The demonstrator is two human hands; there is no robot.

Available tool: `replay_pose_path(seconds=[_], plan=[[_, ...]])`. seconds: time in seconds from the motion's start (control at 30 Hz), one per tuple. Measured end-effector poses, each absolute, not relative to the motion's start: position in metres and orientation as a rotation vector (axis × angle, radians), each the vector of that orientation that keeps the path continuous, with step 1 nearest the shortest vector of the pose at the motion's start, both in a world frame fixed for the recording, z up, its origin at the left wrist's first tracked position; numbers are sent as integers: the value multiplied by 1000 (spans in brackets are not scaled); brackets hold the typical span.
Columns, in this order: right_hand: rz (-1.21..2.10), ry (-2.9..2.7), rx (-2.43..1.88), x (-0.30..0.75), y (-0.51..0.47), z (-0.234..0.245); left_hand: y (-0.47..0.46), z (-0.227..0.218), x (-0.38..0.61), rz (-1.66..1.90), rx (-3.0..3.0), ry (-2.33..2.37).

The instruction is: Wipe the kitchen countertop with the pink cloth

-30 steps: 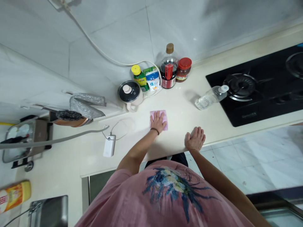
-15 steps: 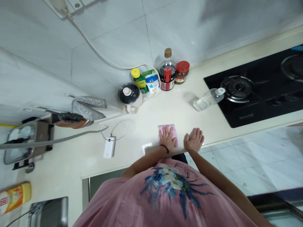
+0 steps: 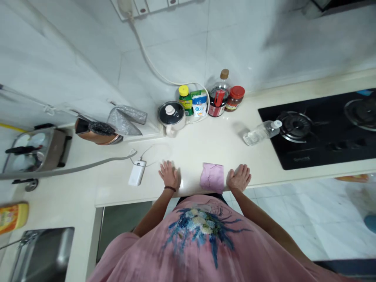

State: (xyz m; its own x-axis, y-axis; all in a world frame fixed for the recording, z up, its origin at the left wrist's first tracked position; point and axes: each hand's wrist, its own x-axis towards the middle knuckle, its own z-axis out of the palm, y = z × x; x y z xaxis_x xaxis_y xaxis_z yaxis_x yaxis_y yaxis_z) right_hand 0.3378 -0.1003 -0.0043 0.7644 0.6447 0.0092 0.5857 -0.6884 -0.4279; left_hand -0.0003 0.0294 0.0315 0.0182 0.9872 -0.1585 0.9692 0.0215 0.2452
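Observation:
A pink cloth (image 3: 212, 177) lies at the front edge of the cream counter (image 3: 205, 145), partly hanging over it. My left hand (image 3: 169, 175) rests flat on the counter to the left of the cloth, fingers spread, apart from it. My right hand (image 3: 239, 177) lies flat on the counter edge just right of the cloth, fingers stretched out. Neither hand holds anything.
A white power bank (image 3: 137, 172) with a cable lies left of my left hand. At the wall stand a small kettle (image 3: 170, 115), bottles and jars (image 3: 217, 96). A clear bottle (image 3: 261, 133) lies beside the black gas hob (image 3: 323, 129). A sink (image 3: 41, 254) is at lower left.
My left hand wiped the cloth toward the counter's front edge, then let go and moved left onto the bare counter. The right hand stayed in place. The view shifted.

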Motion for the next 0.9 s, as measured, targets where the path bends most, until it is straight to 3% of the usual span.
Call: replay_pose_path(seconds=[0.3,0.57,0.9], plan=[[234,-989,-2487,350,-108,-3,-3,16,-17,192,1920,2151],[512,-2033,-2058,295,-104,-4,0,16,-14,164,1911,2194],[503,-2230,-2243,336,20,6,0,-4,-20,328,1932,2174]])
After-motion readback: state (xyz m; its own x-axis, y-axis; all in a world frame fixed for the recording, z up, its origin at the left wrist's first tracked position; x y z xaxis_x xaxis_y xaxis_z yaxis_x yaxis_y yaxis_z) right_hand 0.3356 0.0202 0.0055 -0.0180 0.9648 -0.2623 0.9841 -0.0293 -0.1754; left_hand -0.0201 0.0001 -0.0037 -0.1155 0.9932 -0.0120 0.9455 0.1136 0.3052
